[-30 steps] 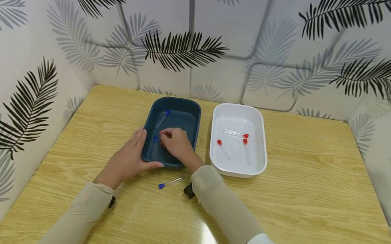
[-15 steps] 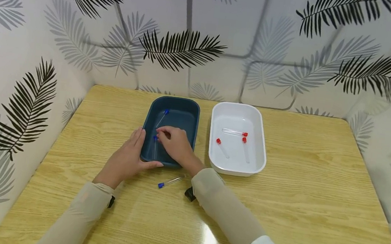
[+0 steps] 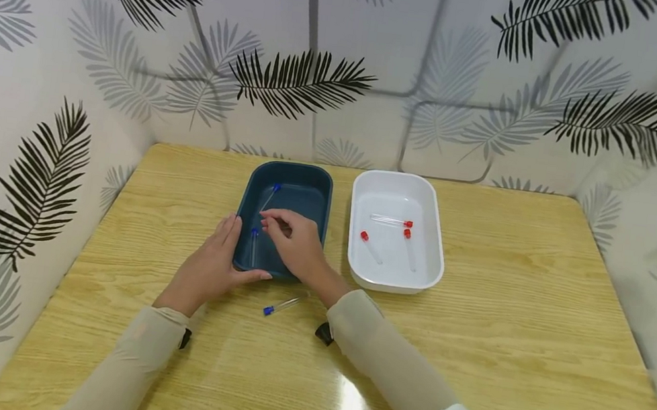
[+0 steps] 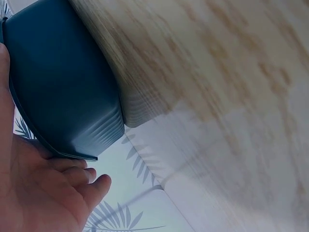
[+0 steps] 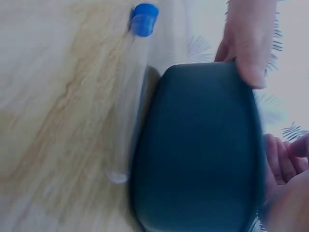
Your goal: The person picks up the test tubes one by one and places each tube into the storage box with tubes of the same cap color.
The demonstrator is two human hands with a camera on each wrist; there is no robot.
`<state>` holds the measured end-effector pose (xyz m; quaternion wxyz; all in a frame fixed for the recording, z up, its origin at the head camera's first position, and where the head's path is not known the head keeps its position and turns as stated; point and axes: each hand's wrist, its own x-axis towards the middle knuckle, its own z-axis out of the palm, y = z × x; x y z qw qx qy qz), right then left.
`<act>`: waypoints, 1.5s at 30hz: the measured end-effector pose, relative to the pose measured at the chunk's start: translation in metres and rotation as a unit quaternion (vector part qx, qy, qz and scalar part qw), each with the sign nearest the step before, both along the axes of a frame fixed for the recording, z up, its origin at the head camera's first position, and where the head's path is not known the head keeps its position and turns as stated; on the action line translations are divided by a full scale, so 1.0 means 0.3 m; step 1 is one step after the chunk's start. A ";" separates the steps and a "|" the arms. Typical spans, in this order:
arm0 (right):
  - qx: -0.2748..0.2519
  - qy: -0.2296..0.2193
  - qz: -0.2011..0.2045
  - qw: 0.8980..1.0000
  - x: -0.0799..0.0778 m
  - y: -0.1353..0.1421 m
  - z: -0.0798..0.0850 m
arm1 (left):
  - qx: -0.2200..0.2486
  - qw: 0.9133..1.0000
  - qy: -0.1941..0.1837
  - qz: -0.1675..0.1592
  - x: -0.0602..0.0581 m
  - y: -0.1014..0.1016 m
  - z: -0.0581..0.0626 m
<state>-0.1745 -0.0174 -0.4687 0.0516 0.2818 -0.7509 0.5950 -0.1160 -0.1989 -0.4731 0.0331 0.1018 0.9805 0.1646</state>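
My left hand (image 3: 204, 265) grips the near left corner of a dark blue tray (image 3: 329, 198), fingers along its left side and thumb at the front rim. Inside lie two clear test tubes with blue caps, a far tube (image 3: 271, 196) and a near tube (image 3: 253, 250). My right hand (image 3: 300, 242) reaches into the tray with bent fingers, the fingertips right at the lower end of the far tube and just above the near tube's cap. I cannot tell whether they pinch anything. In the right wrist view the curled right fingers (image 5: 282, 162) show past the tray's rim.
Another blue-capped test tube (image 3: 283, 305) lies on the wooden table (image 3: 510, 320) in front of the dark tray. To the right stands a white tray (image 3: 435, 271) holding three red-capped test tubes (image 3: 387, 220). A leaf-patterned wall covering (image 3: 361, 127) rises behind and at the sides.
My right fingertips have shifted slightly left and away from the near tube's cap, which shows more fully now. The left hand stays on the tray. The view has drifted a little.
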 end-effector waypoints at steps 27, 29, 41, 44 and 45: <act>0.215 0.051 0.087 0.971 0.258 0.299 -0.005 | -0.001 1.000 -0.002 0.004 0.003 0.007 -0.008; 0.252 0.069 0.096 0.961 0.256 0.302 -0.019 | 0.001 1.000 -0.007 0.005 0.004 0.008 -0.005; 0.384 0.143 0.141 0.901 0.267 0.251 -0.058 | 0.007 1.000 -0.011 0.004 -0.003 0.007 -0.007; 0.382 0.190 0.144 0.893 0.265 0.230 -0.066 | 0.007 1.000 -0.010 0.005 -0.001 0.004 -0.007; 0.381 0.204 0.144 0.890 0.264 0.224 -0.068 | 0.008 1.000 -0.009 0.004 -0.001 0.003 -0.008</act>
